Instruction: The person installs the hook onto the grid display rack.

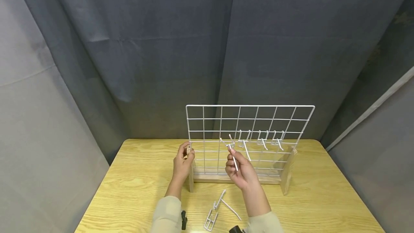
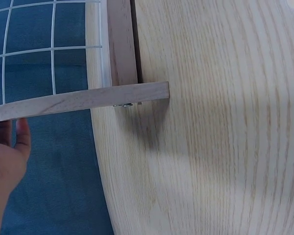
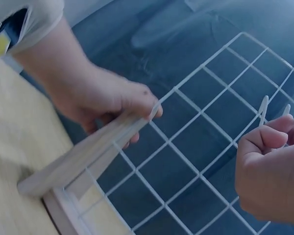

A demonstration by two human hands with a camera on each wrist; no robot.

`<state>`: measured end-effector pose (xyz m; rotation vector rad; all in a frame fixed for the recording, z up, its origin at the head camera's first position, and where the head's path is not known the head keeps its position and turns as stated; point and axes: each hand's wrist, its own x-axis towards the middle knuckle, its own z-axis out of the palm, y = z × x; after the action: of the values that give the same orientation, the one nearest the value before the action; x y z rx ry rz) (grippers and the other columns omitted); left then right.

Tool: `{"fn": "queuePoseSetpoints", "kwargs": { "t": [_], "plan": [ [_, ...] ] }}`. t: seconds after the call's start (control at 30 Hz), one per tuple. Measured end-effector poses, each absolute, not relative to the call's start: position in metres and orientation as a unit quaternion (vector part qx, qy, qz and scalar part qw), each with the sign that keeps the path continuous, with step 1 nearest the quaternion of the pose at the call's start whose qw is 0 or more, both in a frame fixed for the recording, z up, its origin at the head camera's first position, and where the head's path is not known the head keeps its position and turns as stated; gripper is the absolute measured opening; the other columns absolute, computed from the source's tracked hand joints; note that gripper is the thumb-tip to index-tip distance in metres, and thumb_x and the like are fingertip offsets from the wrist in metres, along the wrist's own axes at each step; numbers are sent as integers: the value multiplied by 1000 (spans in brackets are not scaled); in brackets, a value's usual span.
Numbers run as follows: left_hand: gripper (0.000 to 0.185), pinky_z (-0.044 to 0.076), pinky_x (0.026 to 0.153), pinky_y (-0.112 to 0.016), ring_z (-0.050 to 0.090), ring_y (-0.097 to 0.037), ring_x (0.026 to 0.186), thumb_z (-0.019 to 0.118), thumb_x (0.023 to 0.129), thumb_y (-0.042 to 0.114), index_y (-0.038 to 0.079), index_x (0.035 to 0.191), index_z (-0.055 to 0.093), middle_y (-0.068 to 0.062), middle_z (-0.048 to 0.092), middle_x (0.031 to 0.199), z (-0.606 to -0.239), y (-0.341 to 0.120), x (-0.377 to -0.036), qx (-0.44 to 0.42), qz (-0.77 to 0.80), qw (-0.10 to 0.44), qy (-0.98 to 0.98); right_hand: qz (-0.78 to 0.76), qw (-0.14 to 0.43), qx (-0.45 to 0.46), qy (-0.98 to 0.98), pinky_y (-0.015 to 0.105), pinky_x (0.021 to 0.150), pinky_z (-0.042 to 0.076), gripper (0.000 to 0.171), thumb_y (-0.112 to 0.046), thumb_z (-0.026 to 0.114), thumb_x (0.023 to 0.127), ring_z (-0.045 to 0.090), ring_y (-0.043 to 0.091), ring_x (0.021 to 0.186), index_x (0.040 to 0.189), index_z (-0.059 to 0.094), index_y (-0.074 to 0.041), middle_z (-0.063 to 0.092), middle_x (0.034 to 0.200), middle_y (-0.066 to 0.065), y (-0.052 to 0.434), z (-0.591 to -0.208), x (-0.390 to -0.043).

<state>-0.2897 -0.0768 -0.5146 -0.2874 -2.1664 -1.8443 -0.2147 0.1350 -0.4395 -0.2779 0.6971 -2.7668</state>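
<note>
Hook point(image 1: 233, 155) pinched in right hand point(image 1: 240, 172) at grid panel point(image 1: 207, 125), mid-hanging; left hand point(image 1: 182, 163) grips panel's wooden side support point(image 1: 191, 175); next likely needs seating the hook's prongs over a wire.

Head view aimed forward and down from above, wire grid point(image 1: 249, 137) seen whole on table point(image 1: 139, 175), left wrist view set close at grid's wooden foot point(image 2: 83, 100), right wrist view held close, same grid point(image 3: 206, 147) shared.

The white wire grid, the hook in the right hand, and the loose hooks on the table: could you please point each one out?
white wire grid point(image 1: 249, 119): head view, upper wires.
hook point(image 1: 233, 156): head view, its straight shaft above the right hand point(image 1: 240, 172).
loose hooks point(image 1: 216, 208): head view, wires lying on the table point(image 1: 136, 175).
</note>
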Motion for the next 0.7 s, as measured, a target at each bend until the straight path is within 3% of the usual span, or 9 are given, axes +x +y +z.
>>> {"fn": "queuePoseSetpoints", "kwargs": {
  "t": [0.1, 0.37, 0.7],
  "plan": [
    [33, 47, 69, -34, 55, -23, 83, 56, 91, 10, 18, 123, 52, -5, 58, 93, -513, -76, -289, -96, -640, 143, -749, -963, 141, -100, 206, 13, 51, 34, 34, -10, 26, 102, 51, 5, 60, 94, 58, -4, 55, 75, 1, 132, -435, -216],
    [32, 47, 70, -32, 53, -16, 83, 54, 90, 3, 8, 122, 51, -8, 58, 92, -484, -75, -269, -104, -635, 146, -751, -978, 78, -4, 191, 12, 48, 32, 28, -9, 37, 99, 49, 4, 56, 87, 62, -3, 55, 70, 0, 121, -420, -221],
    [31, 47, 72, -35, 54, -18, 84, 54, 91, 4, 10, 121, 52, -7, 59, 92, -482, -73, -267, -104, -635, 154, -750, -981, 70, 35, 178, 13, 48, 35, 22, -10, 46, 97, 52, 5, 55, 84, 62, -2, 58, 67, 1, 116, -414, -223]
  ]
}}
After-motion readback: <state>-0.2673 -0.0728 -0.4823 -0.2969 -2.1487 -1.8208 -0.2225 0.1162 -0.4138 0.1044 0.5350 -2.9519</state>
